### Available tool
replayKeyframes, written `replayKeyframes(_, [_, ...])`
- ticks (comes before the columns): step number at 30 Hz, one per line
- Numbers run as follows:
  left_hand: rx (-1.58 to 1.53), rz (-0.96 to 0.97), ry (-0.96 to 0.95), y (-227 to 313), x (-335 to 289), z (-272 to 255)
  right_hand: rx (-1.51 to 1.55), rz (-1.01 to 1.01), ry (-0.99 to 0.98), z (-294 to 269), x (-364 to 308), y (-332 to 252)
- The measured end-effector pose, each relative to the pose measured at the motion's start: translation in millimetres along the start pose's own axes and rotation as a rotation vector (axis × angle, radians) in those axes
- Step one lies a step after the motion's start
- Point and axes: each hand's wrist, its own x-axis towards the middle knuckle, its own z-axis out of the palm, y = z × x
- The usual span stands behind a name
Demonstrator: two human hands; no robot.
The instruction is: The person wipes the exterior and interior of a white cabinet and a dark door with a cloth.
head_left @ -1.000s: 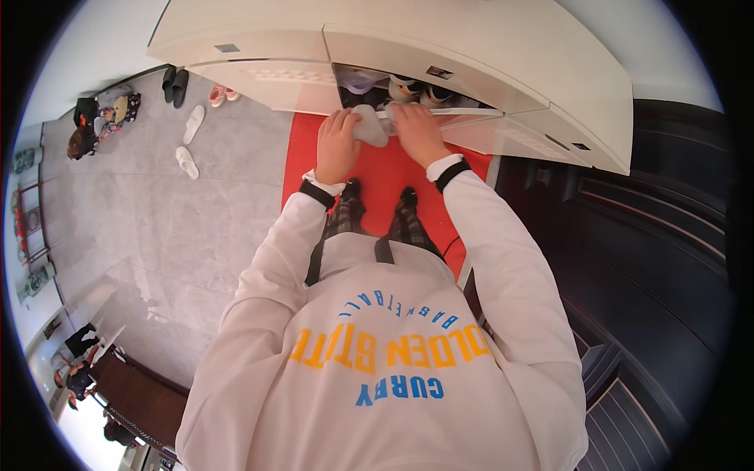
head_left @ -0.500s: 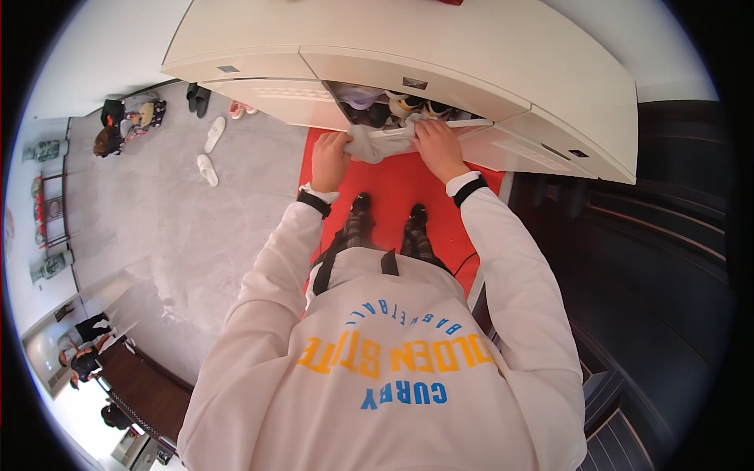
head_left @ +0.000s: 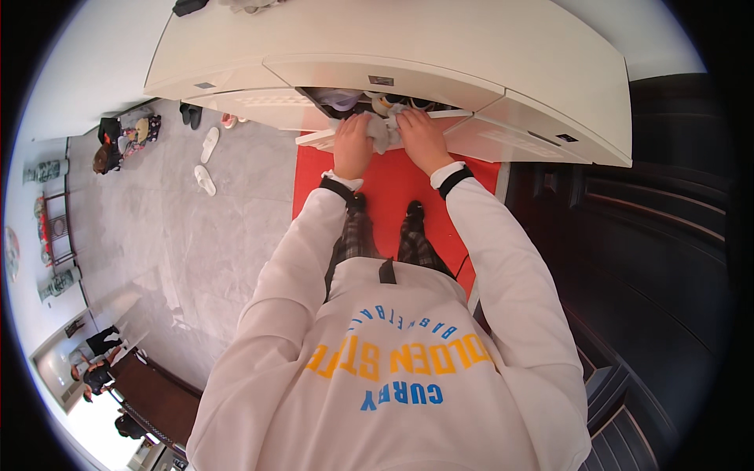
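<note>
A tilt-out door (head_left: 318, 140) of the white shoe cabinet (head_left: 440, 41) leans open in front of me, with shoes (head_left: 339, 99) visible in the gap behind it. Bunched over the door's top edge is a light grey cloth (head_left: 379, 133). My left hand (head_left: 353, 146) is closed on the cloth's left side at that edge, fingertips partly hidden. Close to it on the right, my right hand (head_left: 422, 140) grips the cloth's other side, fingers bent over the edge.
I stand on a red mat (head_left: 310, 169). White slippers (head_left: 206, 163) and dark slippers (head_left: 191, 115) lie on the grey floor to the left. Bags (head_left: 129, 140) sit by the wall. A dark panelled door (head_left: 628, 220) is at the right; people (head_left: 96, 369) are far left.
My hands have come closer together along the door edge, the right one shifting left. The cloth between them is more bunched. The view has shifted slightly, showing more of the cabinet top.
</note>
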Motion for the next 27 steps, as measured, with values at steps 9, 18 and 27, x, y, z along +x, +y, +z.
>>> replayKeyframes(9, [-0.126, 0.130, -0.081, 38, 23, 47, 0.012, 0.177, 0.175, -20, -36, 31])
replayKeyframes(18, [-0.350, 0.176, -0.057, 44, 37, 67, 0.044, 0.511, 0.216, -47, -90, 41])
replayKeyframes(27, [-0.301, 0.199, -0.042, 5, 19, 26, 0.070, 0.555, 0.308, -41, -65, 0])
